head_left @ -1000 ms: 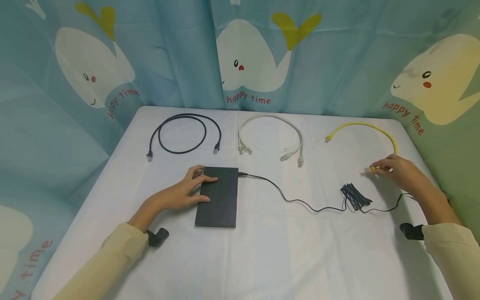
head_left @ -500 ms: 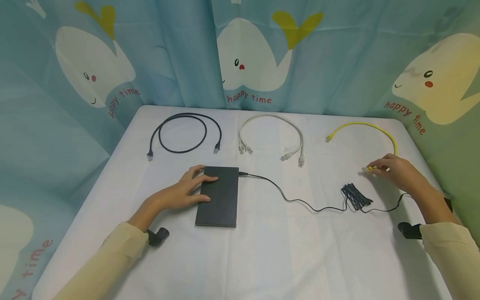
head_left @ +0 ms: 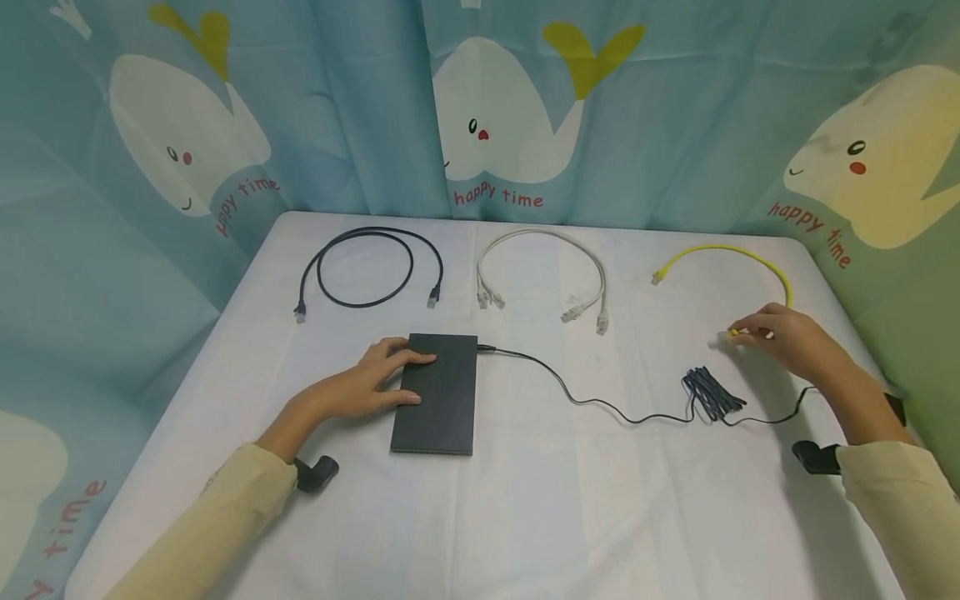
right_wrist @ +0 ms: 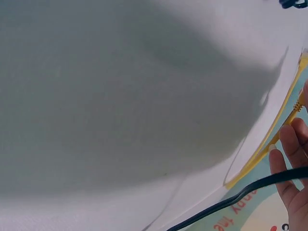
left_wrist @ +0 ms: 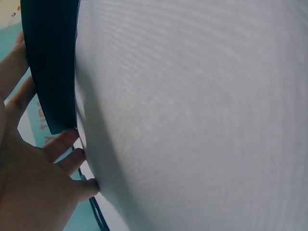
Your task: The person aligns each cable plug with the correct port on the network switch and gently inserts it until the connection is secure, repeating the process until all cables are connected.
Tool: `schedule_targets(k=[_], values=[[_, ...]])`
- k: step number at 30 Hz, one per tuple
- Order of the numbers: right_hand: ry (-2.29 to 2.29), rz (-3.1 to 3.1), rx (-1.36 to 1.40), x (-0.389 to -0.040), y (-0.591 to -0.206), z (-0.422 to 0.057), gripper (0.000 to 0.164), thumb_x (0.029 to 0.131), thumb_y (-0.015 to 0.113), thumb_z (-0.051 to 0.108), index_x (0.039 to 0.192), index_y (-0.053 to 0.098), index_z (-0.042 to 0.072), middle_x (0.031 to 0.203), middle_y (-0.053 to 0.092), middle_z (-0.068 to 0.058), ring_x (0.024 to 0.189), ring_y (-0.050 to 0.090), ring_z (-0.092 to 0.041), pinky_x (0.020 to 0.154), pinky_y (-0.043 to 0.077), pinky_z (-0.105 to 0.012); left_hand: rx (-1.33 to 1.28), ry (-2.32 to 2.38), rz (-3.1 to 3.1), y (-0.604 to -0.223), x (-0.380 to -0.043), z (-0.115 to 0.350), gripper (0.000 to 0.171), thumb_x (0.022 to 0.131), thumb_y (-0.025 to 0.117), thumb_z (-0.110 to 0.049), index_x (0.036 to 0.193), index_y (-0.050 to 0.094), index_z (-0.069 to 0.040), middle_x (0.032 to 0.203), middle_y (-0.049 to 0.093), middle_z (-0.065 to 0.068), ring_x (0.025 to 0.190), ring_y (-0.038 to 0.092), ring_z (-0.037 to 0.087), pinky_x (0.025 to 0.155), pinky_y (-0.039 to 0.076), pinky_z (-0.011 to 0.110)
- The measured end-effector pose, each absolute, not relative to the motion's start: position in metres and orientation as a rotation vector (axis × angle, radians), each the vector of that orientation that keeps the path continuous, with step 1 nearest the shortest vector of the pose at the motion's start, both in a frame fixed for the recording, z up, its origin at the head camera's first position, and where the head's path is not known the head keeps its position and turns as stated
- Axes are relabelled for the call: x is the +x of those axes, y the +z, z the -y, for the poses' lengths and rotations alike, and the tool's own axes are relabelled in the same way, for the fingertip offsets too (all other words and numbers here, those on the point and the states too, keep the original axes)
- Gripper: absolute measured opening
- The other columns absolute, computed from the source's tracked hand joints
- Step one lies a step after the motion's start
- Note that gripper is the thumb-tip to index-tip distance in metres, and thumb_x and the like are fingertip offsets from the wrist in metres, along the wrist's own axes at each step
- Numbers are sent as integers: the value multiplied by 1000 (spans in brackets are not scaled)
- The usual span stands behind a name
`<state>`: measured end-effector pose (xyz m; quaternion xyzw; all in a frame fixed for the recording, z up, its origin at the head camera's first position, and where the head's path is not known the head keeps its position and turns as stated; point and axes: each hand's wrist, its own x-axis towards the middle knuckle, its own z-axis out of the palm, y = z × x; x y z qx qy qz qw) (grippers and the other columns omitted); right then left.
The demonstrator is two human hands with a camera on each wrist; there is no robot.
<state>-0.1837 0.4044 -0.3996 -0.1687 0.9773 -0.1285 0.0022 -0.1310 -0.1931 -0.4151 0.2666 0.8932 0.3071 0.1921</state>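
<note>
My left hand (head_left: pixel 352 392) rests on a flat black box (head_left: pixel 442 417), thumb and a finger laid over its top near the left edge. In the left wrist view the fingers of that hand (left_wrist: pixel 41 178) are spread, some on the box (left_wrist: pixel 50 62) and others on the white cloth. A thin black power cord (head_left: pixel 596 401) is plugged into the box's right side near the far corner. My right hand (head_left: pixel 802 342) pinches a yellow network cable (head_left: pixel 716 247) just behind its near clear plug (head_left: pixel 724 336). The cable's other plug (head_left: pixel 658 276) lies on the table.
A black network cable (head_left: pixel 364 305) lies coiled at the back left, and grey network cables (head_left: pixel 555 234) curve at the back middle. A bundled stretch of power cord (head_left: pixel 712 395) lies right of centre. Whale-printed curtains (head_left: pixel 360 108) rise behind the white table (head_left: pixel 570 517).
My right hand has shifted slightly left and away from me, taking the pinched plug with it. The left hand and the box have stayed in place.
</note>
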Motion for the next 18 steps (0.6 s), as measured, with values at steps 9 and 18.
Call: schedule_targets(k=[9,18], values=[[-417,-3069,-576,-184,-401,-399,17,81,73,10,95,72,0,88,60,-10,77,58,-27,65,47,-44,755,867,-2502,-415,-131,193,58,89,63,-42,141,43,-25,149,13,22,136,12,41,100,24,64],[-434,-3070,-589,-183,-402,-398,16,82,73,11,95,73,2,89,61,-9,78,59,-27,65,47,-43,753,879,-2503,-417,-131,193,59,88,63,-44,141,44,-26,150,13,22,137,12,41,100,23,65]])
